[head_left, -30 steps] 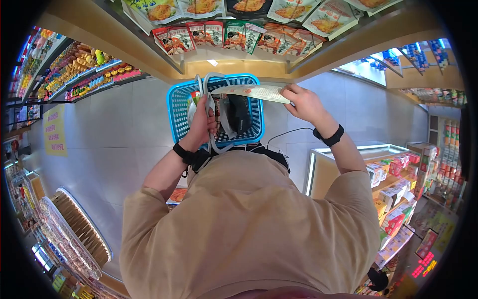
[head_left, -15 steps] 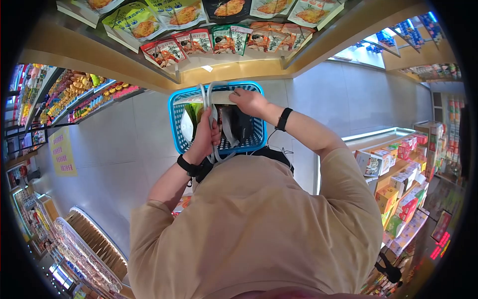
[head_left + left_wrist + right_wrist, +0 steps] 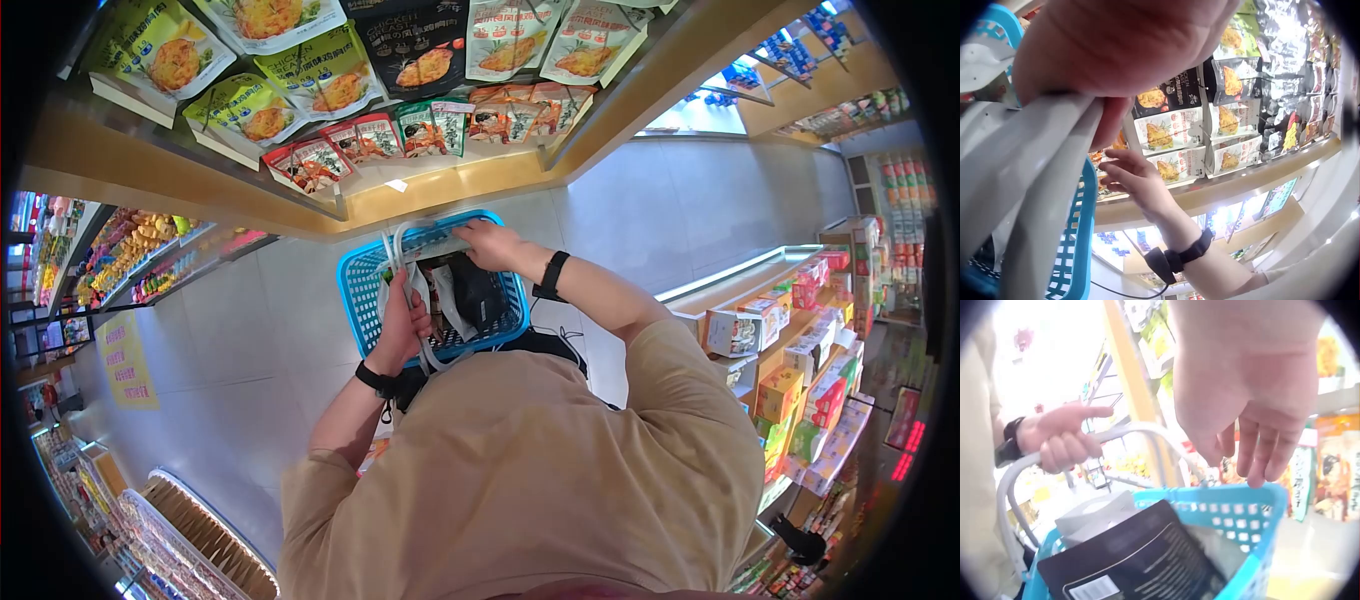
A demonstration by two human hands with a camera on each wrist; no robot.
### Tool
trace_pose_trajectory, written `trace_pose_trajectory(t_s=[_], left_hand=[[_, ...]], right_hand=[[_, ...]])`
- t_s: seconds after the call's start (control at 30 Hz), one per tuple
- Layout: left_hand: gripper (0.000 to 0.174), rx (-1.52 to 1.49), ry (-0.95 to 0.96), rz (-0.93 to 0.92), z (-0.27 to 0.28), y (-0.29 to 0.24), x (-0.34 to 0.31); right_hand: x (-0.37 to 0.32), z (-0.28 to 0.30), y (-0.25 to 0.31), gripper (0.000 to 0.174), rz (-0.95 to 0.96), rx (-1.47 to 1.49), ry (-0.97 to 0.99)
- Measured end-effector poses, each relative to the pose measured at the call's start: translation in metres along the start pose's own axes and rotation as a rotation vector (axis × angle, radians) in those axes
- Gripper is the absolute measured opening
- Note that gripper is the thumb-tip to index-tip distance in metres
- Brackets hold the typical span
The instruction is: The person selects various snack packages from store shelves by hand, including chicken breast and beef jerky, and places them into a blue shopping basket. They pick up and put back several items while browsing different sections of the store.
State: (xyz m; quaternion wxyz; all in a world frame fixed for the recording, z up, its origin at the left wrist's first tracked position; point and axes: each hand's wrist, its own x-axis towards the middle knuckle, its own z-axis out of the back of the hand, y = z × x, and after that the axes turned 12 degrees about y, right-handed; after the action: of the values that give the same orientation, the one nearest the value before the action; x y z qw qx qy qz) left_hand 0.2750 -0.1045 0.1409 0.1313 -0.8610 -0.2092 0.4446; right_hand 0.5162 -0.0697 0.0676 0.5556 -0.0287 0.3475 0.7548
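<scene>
A blue plastic shopping basket hangs in front of the person's body. My left hand grips its two pale grey handles together, with the fingers curled round them. Over the basket's far right side is my right hand, its fingers pointing down and loosely bent, holding nothing. In the right wrist view those fingertips overlap the blue rim. A black package with a white label leans inside, beside white packs.
Shelves ahead carry chicken breast pouches above smaller red and green packets. To the right is a low display of boxes. A yellow floor sign lies at the left, and a woven bin stands nearer.
The right hand has brought a pale pouch leftward into the basket and let go of it. The left hand keeps its hold on the handles. The view has shifted, showing more of the shelves.
</scene>
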Motion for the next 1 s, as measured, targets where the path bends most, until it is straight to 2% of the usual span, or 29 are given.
trace_pose_trajectory(t_s=[0.03, 0.07, 0.13, 0.2, 0.3, 0.4, 0.5, 0.53, 0.63, 0.73, 0.83, 0.9, 0.93, 1.0], left_hand=[[0.054, -0.004, -0.006, -0.004, 0.001, -0.001, 0.001], [0.055, -0.01, -0.012, -0.006, 0.005, -0.001, 0.002], [0.055, -0.031, -0.033, -0.008, 0.012, -0.001, 0.006], [0.055, -0.057, -0.054, -0.039, 0.018, 0.001, 0.008], [0.055, -0.081, -0.15, -0.065, 0.017, -0.004, 0.011], [0.056, -0.126, -0.192, -0.084, 0.028, -0.005, 0.019], [0.054, -0.158, -0.222, -0.116, 0.043, -0.005, 0.019], [0.054, -0.155, -0.263, -0.129, 0.041, -0.005, 0.018], [0.054, -0.14, -0.329, -0.168, 0.05, 0.0, 0.02], [0.053, -0.122, -0.363, -0.206, 0.051, 0.006, 0.018], [0.052, -0.117, -0.428, -0.234, 0.046, 0.011, 0.02], [0.052, -0.127, -0.48, -0.233, 0.045, 0.013, 0.017], [0.052, -0.14, -0.506, -0.232, 0.044, 0.014, 0.018], [0.051, -0.17, -0.539, -0.227, 0.042, 0.016, 0.019]], right_hand=[[-0.009, 0.019, -0.005, 0.042, 0.05, 0.065, -0.074], [-0.017, 0.045, -0.01, 0.034, -0.014, 0.116, -0.118], [-0.017, 0.069, -0.056, 0.033, -0.169, 0.203, -0.272], [-0.013, 0.086, -0.116, 0.04, -0.361, 0.431, -0.354], [0.018, 0.067, -0.226, 0.054, -0.521, 0.537, -0.469], [0.025, 0.09, -0.241, 0.067, -0.656, 1.069, -0.371], [0.067, 0.069, -0.297, 0.064, -0.701, 0.805, -0.502], [0.087, 0.057, -0.322, 0.054, -0.709, 0.824, -0.538], [0.095, 0.077, -0.317, 0.058, -0.713, 1.262, -0.494], [0.107, 0.076, -0.338, 0.047, -0.663, 1.593, -0.456], [0.139, 0.043, -0.357, 0.039, -0.493, 1.261, -0.806], [0.174, 0.008, -0.392, 0.043, 0.15, 2.006, -0.789], [0.188, 0.002, -0.404, 0.046, 0.538, 2.327, -0.737], [0.166, 0.022, -0.355, 0.053, 0.117, 1.408, -0.784]])
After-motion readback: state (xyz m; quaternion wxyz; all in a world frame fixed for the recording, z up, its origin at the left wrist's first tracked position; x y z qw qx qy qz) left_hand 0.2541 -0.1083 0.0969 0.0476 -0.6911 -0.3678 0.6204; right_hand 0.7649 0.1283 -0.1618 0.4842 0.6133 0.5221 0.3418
